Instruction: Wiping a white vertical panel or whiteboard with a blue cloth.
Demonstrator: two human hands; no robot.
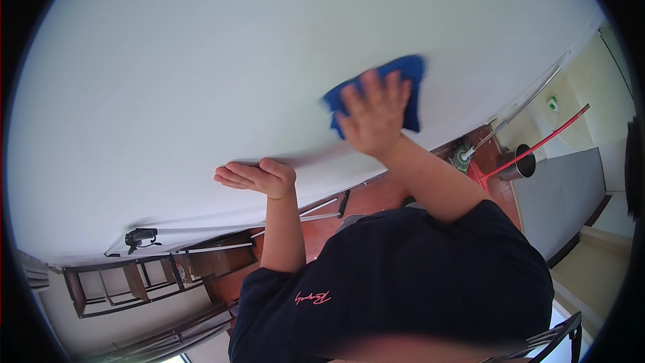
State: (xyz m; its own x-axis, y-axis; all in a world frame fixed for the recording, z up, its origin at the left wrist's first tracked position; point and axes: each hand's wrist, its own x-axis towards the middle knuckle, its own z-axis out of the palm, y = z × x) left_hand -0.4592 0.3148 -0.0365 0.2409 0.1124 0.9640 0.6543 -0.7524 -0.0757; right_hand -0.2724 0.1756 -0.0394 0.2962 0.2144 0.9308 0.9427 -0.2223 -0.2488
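Note:
My right hand [373, 113] lies with fingers spread on a blue cloth [411, 81], holding it flat against a large white wall [201, 60]. The cloth's corners stick out past my fingers, and cloth and fingertips are slightly blurred. Lower and to the left, my left hand [259, 178] is beside the wall, its fingers stretched out together and nothing seen in it. Whether its edge touches the wall I cannot tell.
Along the wall's foot on the left are a black-and-white folding stand [141, 237] and a dark wooden rack [134, 282]. A mop [461, 156], a red-handled broom or dustpan [537, 144] and a metal bin [517, 163] stand at right on reddish floor [369, 200].

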